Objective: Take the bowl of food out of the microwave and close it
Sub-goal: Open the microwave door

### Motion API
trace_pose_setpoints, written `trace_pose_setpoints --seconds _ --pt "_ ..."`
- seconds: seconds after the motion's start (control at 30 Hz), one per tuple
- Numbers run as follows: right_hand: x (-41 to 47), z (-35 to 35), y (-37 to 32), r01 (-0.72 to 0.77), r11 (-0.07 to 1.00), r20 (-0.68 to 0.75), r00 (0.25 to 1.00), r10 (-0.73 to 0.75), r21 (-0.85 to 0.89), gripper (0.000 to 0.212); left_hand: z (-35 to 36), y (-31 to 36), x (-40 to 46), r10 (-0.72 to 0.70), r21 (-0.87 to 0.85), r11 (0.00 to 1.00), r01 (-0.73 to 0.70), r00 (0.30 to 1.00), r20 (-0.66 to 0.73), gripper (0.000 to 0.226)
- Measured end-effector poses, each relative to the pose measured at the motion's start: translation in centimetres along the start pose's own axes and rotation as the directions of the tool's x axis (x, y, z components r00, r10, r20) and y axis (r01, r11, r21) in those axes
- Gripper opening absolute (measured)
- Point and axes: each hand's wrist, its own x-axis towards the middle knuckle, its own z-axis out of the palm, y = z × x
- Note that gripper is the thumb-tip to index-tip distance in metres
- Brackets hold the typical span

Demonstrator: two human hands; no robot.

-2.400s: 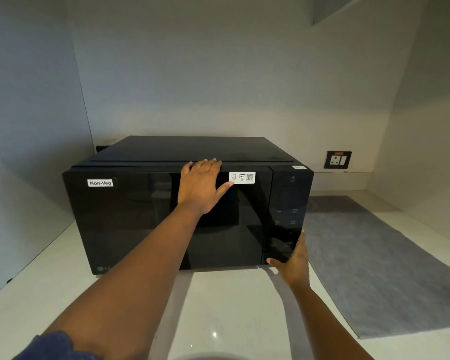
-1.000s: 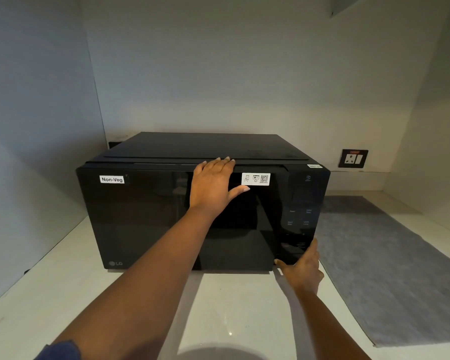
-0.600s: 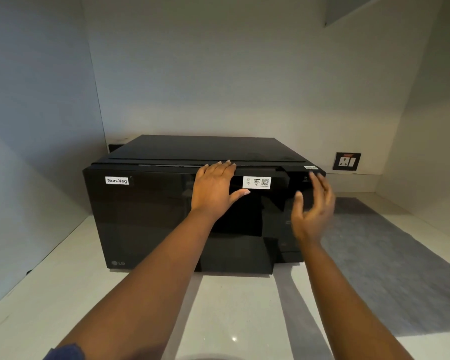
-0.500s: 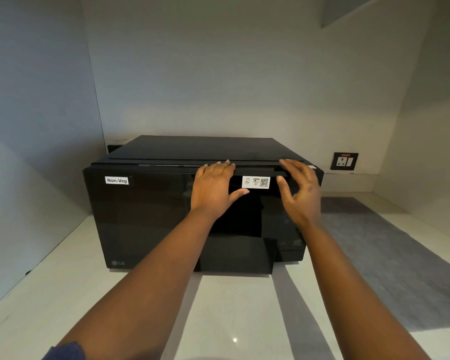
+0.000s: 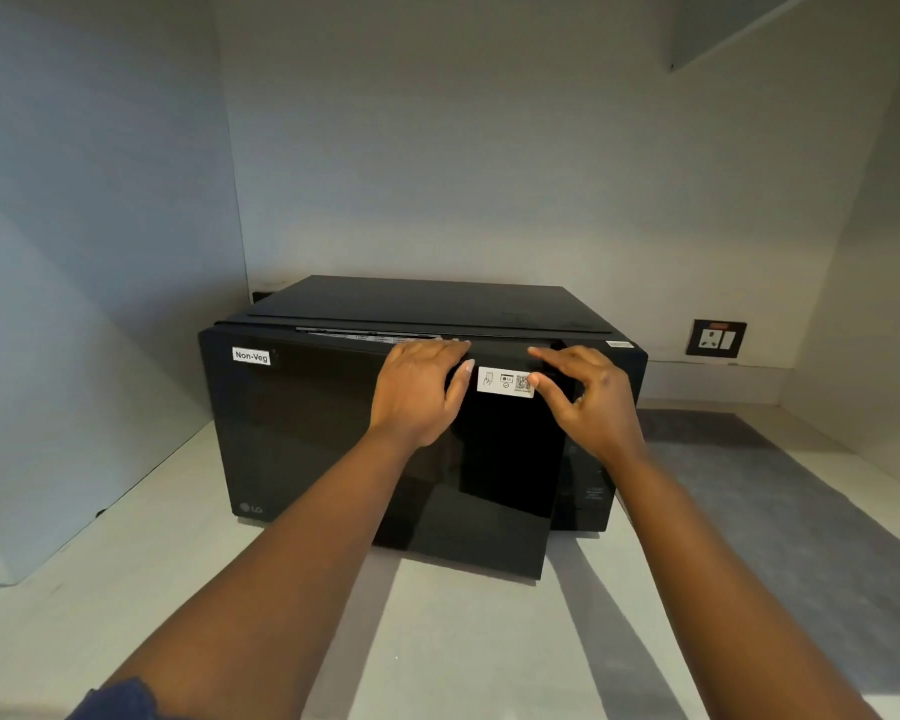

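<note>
The microwave (image 5: 427, 418) door (image 5: 385, 459) is now swinging ajar at its right edge, my right hand (image 5: 588, 402) having come up from the lower corner to hook its curled fingers there. My left hand (image 5: 419, 392) is pressing flat and open on the door top. The bowl, I judge, is sitting hidden inside, behind both hands.

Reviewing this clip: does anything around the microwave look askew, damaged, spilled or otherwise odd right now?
Nothing spilled or damaged. The microwave door stands slightly ajar, its right edge proud of the control panel, with the left hand flat on it and the right hand at that edge. That fits opening it. The grey mat lies flat.
</note>
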Motion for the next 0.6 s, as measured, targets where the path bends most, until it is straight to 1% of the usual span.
trace_pose_setpoints --seconds 0.13,0.2,0.27,0.3,0.37,0.4,0.43,0.5,0.6 --pt "-1.1 -0.6 -0.8 0.074 0.99 -0.002 0.997 -0.074 0.118 0.028 -1.1 0.2 -1.2 0.023 0.026 0.999 -0.021 0.994 -0.106 0.036" --pt "-1.2 -1.3 -1.3 0.104 0.974 0.031 0.993 -0.113 0.203 0.023 -1.9 0.4 -1.8 0.028 0.019 0.999 -0.026 0.99 -0.14 0.036" --pt "-1.3 -1.9 -2.0 0.101 0.943 0.081 0.988 -0.133 0.318 0.02 -2.9 0.3 -2.2 -0.008 -0.014 1.0 0.007 0.99 -0.144 0.04" --pt "-1.2 -2.0 -2.4 0.074 0.92 0.116 0.985 -0.128 0.384 0.019 -3.5 0.1 -2.4 -0.039 -0.039 0.999 0.034 0.989 -0.141 0.043" --pt "-0.9 -2.8 -2.7 0.005 0.878 0.202 0.972 -0.116 0.479 0.016 -4.2 0.1 -2.2 -0.066 -0.094 0.994 0.056 0.991 -0.116 0.048" --pt "-0.8 -2.9 -3.4 -0.028 0.829 0.267 0.952 -0.148 0.559 0.017 -5.3 0.1 -2.8 -0.087 -0.063 0.995 0.08 0.99 -0.109 0.052" --pt "-0.7 -3.0 -3.7 -0.062 0.801 0.319 0.933 -0.164 0.595 0.018 -5.9 0.2 -2.7 -0.11 -0.057 0.993 0.105 0.991 -0.081 0.054" --pt "-0.4 -2.8 -4.5 -0.121 0.759 0.393 0.9 -0.188 0.64 0.019 -6.9 -0.1 -2.2 -0.139 -0.044 0.989 0.139 0.99 -0.001 0.057" --pt "-0.6 -2.5 -6.2 -0.161 0.676 0.435 0.863 -0.257 0.719 0.024 -8.3 -0.6 -1.6 -0.221 0.079 0.975 0.21 0.958 0.18 0.052"
